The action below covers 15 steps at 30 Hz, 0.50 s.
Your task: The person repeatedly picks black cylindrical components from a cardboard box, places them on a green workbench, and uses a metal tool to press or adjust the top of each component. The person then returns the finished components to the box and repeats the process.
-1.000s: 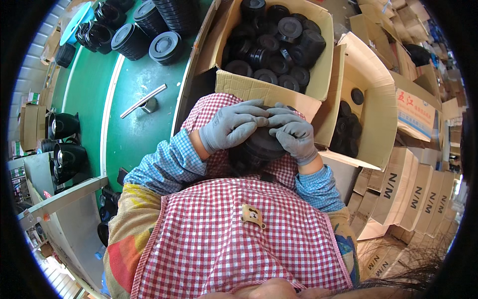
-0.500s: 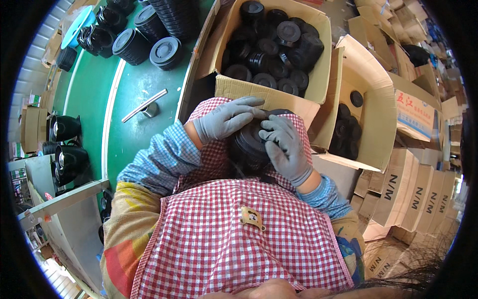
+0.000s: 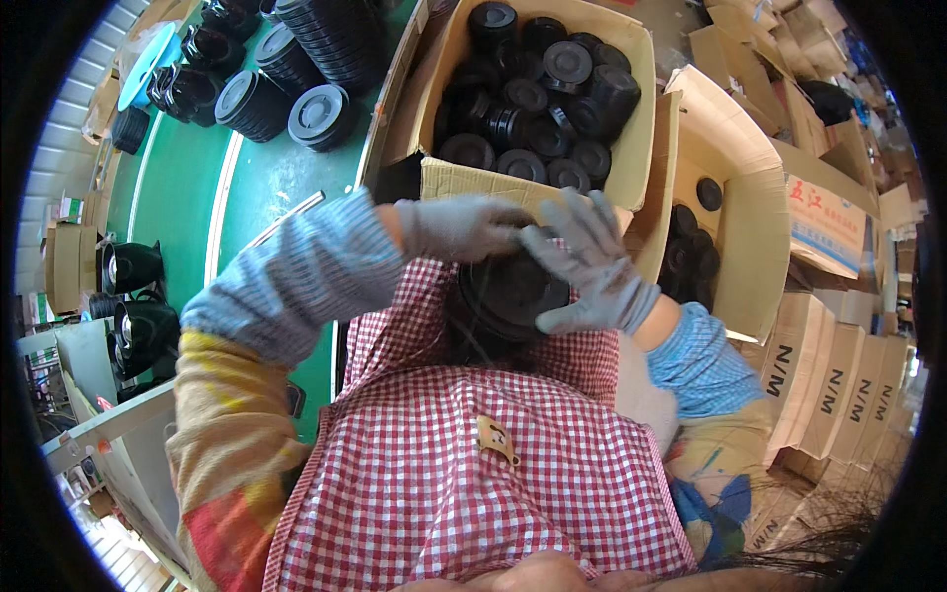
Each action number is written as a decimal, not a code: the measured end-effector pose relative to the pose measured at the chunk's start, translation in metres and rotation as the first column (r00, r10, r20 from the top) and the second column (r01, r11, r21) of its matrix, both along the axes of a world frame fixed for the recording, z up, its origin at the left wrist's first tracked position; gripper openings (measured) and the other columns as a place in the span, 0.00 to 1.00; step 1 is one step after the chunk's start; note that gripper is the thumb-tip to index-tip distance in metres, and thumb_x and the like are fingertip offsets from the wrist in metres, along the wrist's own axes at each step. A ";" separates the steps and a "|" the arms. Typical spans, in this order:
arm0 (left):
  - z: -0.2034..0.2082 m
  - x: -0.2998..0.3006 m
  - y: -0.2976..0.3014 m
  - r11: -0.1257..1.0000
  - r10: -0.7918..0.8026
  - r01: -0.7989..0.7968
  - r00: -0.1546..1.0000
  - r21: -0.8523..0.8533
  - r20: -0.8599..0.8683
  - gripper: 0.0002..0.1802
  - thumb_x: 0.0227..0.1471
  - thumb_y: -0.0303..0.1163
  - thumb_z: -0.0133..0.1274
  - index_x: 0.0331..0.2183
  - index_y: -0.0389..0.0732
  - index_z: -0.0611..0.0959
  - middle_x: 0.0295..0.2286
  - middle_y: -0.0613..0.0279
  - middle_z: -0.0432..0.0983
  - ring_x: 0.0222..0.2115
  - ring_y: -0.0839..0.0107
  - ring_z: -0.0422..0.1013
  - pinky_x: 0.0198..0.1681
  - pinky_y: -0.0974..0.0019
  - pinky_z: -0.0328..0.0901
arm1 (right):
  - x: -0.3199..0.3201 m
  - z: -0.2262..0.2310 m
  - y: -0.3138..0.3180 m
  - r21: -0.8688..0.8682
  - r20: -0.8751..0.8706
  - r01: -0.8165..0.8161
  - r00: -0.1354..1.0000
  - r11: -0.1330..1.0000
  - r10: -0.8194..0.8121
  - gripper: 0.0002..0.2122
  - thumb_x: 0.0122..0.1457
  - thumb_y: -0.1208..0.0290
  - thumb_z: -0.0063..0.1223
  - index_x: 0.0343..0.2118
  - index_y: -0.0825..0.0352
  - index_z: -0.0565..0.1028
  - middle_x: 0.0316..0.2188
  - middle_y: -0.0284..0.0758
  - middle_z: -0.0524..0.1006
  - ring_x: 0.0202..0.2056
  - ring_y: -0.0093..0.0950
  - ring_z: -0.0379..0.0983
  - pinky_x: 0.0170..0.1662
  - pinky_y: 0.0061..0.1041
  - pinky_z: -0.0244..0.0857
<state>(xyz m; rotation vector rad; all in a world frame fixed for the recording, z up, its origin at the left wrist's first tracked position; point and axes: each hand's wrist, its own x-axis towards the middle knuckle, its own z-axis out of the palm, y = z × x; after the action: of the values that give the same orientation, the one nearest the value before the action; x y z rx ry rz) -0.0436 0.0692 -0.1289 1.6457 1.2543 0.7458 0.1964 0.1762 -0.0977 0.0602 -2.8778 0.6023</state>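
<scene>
A stack of round black lids (image 3: 508, 296) rests in my lap, against the red checked apron. My left hand (image 3: 459, 227), in a grey glove, is above the far side of the stack. Its fingers bend downward and are blurred, so whether they pinch anything is hidden. At the stack's right edge, my right hand (image 3: 597, 261), also gloved in grey, has its fingers stretched out and its thumb apart. Its fingertips come close to those of the left hand. Just beyond both hands stands a cardboard box (image 3: 473, 185) filled with loose black lids.
A second cardboard box (image 3: 745, 212) with several black lids stands to the right. On the green table (image 3: 182, 183) at the left are stacks of black lids (image 3: 321, 118) and a metal bar (image 3: 286, 219), partly behind my left sleeve. Flat cartons (image 3: 799, 365) lean at the right.
My right hand has swung up and outward, its fingers going from curled to stretched. The left hand has shifted slightly right, and its forearm now covers part of the metal bar.
</scene>
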 end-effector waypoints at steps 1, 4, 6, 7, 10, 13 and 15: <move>0.007 -0.008 -0.006 0.729 -0.083 0.422 0.836 0.539 -0.542 0.17 0.61 0.33 0.54 0.49 0.37 0.79 0.52 0.46 0.73 0.57 0.52 0.68 0.63 0.57 0.60 | -0.002 -0.003 0.001 -0.090 0.124 -0.012 0.992 0.996 0.023 0.47 0.44 0.38 0.61 0.68 0.55 0.63 0.70 0.41 0.54 0.72 0.46 0.40 0.71 0.54 0.25; 0.005 0.011 0.027 0.952 0.024 -0.092 0.973 -0.293 -0.228 0.19 0.60 0.36 0.56 0.51 0.41 0.78 0.50 0.50 0.76 0.53 0.53 0.72 0.58 0.52 0.66 | -0.034 -0.005 -0.050 0.037 -0.098 -0.245 0.964 0.969 0.248 0.41 0.55 0.35 0.52 0.69 0.52 0.61 0.72 0.38 0.51 0.73 0.43 0.35 0.72 0.52 0.22; 0.021 0.021 0.054 0.947 -0.094 -0.055 0.895 -0.317 -0.435 0.21 0.59 0.37 0.56 0.52 0.42 0.78 0.50 0.51 0.77 0.52 0.53 0.73 0.57 0.52 0.67 | -0.056 0.013 -0.082 -0.050 -0.040 -0.236 0.971 0.970 0.235 0.36 0.58 0.40 0.52 0.67 0.52 0.64 0.72 0.37 0.52 0.73 0.40 0.39 0.71 0.57 0.24; 0.029 0.023 0.066 0.945 -0.165 -0.022 0.830 -0.327 -0.533 0.21 0.59 0.38 0.56 0.53 0.43 0.77 0.49 0.52 0.77 0.51 0.53 0.74 0.56 0.51 0.68 | -0.056 0.010 -0.074 0.018 -0.067 -0.199 0.978 0.980 0.200 0.36 0.58 0.38 0.51 0.66 0.52 0.65 0.71 0.37 0.54 0.72 0.41 0.42 0.71 0.57 0.26; 0.043 0.005 0.023 0.986 -0.085 0.031 0.940 -0.164 -0.331 0.22 0.59 0.36 0.57 0.54 0.43 0.76 0.50 0.52 0.77 0.52 0.54 0.73 0.57 0.53 0.67 | -0.028 0.007 -0.008 0.182 -0.225 -0.269 0.925 0.946 0.307 0.42 0.47 0.36 0.61 0.63 0.56 0.69 0.65 0.41 0.64 0.68 0.43 0.53 0.69 0.57 0.37; -0.031 0.004 0.000 0.963 -0.038 0.119 0.949 0.243 -0.313 0.22 0.58 0.36 0.57 0.53 0.44 0.78 0.49 0.55 0.78 0.51 0.56 0.74 0.56 0.54 0.67 | -0.030 0.002 -0.003 -0.456 0.248 -0.193 0.910 0.869 0.332 0.41 0.47 0.38 0.62 0.62 0.58 0.70 0.65 0.43 0.63 0.67 0.42 0.55 0.68 0.55 0.44; -0.015 0.017 0.035 0.986 -0.119 0.078 0.949 -0.146 -0.293 0.21 0.59 0.39 0.56 0.53 0.45 0.79 0.47 0.53 0.79 0.48 0.56 0.76 0.55 0.53 0.67 | -0.049 0.010 -0.046 -0.321 0.162 -0.203 0.951 0.925 0.264 0.40 0.48 0.39 0.62 0.61 0.59 0.71 0.66 0.43 0.61 0.68 0.40 0.55 0.68 0.54 0.46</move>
<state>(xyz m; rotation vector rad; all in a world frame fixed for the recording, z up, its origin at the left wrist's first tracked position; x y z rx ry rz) -0.0271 0.1041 -0.1438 1.7423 1.3887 0.3485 0.1478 0.1299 -0.0876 0.3200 -2.9541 1.1495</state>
